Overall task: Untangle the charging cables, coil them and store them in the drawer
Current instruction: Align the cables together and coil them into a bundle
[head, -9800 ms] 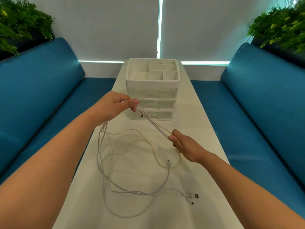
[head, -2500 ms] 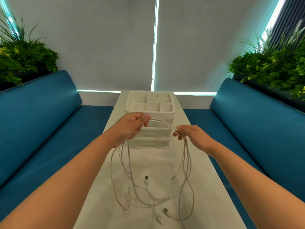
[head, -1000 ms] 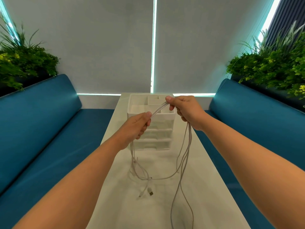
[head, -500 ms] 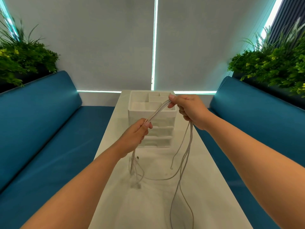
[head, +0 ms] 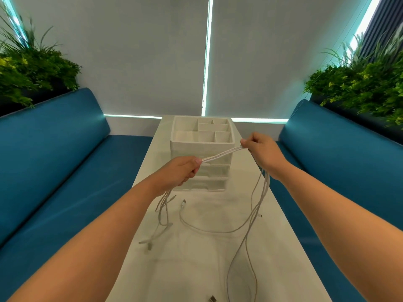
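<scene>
Between the pinching fingers of the left hand [head: 182,172] and right hand [head: 260,149], the cables [head: 222,154] look light, limp, slippery; best gripped near the plugs.

I am getting one view only, from the head; it is looking forward and slightly down along the table [head: 152,162], facing the blinds [head: 152,51] at the far end; both forearms are entering close from the bottom corners.

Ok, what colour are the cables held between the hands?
White, the cables match the pale drawer unit; only the head view shows them.
</scene>
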Action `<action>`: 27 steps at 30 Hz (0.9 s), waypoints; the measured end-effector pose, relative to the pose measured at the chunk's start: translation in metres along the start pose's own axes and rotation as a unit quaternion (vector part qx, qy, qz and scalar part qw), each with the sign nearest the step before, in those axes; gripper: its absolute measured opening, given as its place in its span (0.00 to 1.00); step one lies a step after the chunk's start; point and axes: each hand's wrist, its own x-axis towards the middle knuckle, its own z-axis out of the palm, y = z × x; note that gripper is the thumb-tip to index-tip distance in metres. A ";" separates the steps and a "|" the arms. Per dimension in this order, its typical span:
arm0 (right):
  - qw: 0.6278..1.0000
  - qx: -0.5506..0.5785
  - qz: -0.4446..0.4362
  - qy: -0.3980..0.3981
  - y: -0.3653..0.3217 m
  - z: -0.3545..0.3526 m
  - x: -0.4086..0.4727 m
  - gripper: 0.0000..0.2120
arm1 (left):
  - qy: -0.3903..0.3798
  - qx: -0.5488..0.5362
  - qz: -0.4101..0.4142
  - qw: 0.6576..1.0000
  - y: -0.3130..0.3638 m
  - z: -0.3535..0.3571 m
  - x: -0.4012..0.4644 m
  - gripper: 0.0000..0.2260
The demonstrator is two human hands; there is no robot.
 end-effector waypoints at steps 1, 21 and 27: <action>0.999 -0.034 -0.022 -0.015 0.003 -0.001 0.000 0.09 | 0.014 0.006 0.014 1.000 0.000 0.000 0.000 0.17; 0.929 -0.245 -0.128 -0.248 -0.056 0.032 0.005 0.26 | 0.030 0.024 0.008 0.999 0.006 -0.010 0.001 0.17; 0.943 -0.254 -0.083 -0.196 0.000 0.012 0.009 0.23 | -0.001 0.069 -0.019 0.997 -0.031 -0.010 -0.007 0.12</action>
